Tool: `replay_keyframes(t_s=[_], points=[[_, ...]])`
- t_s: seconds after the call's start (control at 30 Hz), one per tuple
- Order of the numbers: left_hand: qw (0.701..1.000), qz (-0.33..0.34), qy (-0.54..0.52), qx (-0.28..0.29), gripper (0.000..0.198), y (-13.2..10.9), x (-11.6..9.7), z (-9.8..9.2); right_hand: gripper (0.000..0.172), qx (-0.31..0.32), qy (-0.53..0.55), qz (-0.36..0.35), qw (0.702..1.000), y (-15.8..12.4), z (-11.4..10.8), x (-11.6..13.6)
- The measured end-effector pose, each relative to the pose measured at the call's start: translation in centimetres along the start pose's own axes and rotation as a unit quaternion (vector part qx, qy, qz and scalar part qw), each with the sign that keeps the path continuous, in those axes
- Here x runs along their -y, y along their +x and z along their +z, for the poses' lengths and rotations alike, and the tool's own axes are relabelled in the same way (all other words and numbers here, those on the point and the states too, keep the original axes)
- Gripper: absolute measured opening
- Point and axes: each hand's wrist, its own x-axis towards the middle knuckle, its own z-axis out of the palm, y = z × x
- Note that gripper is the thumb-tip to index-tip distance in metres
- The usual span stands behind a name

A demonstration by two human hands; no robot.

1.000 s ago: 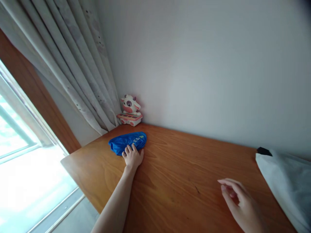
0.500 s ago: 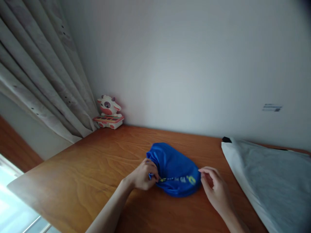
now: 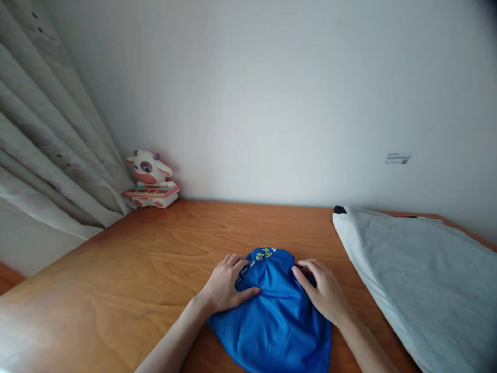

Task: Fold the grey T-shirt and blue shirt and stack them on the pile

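Observation:
A shiny blue cloth item [image 3: 272, 316] with yellow and white lettering lies rumpled on the wooden table. Its rounded, lettered end points to the wall, and its wider part spreads toward me, running out of view at the bottom. My left hand [image 3: 231, 285] rests on its left side, with the thumb stretched over the fabric and the fingers along the lettering. At the right upper edge is my right hand [image 3: 320, 290], thumb and fingers curved and apart, touching or very near the cloth. Whether it is a bag or a garment, I cannot tell.
A folded grey-white cloth [image 3: 423, 274] covers the table's right side. In the far left corner stands a cow-shaped toy keyboard [image 3: 151, 181], beside a curtain [image 3: 50, 134]. The wall [image 3: 264, 103] behind carries a small printed label [image 3: 398, 159]. The wooden tabletop [image 3: 135, 269] stretches left.
The blue item has been turned and spread toward me, its lettering now at the far end. My left hand let go of its pinch and lies spread. The camera view shifted slightly.

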Motion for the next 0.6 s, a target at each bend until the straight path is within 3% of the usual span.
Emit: replay_keyframes(t_s=[0.1,0.23,0.3,0.37,0.43,0.47,0.53,0.6], points=[[1.0,-0.003,-0.013,-0.02,0.042,0.0,0.0,0.5,0.045,0.036,-0.001,0.021,0.999,-0.1,-0.4,0.4],[0.996,0.018,0.009,-0.083,0.035,-0.2,-1.4,0.3,0.077,0.087,-0.024,0.015,0.996,-0.4,-0.3,1.5],[0.996,0.065,0.009,-0.052,0.057,-0.5,-2.7,0.2,0.06,0.103,0.018,0.028,0.994,-0.6,-0.1,2.5],[0.994,0.105,0.005,-0.005,0.098,-0.7,-3.8,0.4,0.039,0.114,0.11,0.051,0.986,-0.6,-0.2,3.5],[0.995,0.098,-0.007,0.012,0.122,-0.8,-4.4,1.0,0.036,0.146,0.216,0.07,0.963,-0.6,-0.4,4.5],[0.996,0.085,-0.023,0.011,0.118,-0.7,-4.5,1.4,0.039,0.166,0.261,0.077,0.948,-0.6,-0.5,4.8],[0.995,0.041,-0.094,-0.006,0.093,-0.4,-4.2,2.0,0.046,0.167,0.329,0.086,0.925,-0.4,-0.5,5.0],[0.978,-0.028,-0.202,-0.037,0.06,-0.1,-3.5,2.3,0.052,0.076,0.361,0.086,0.925,-0.3,-0.3,4.6]])
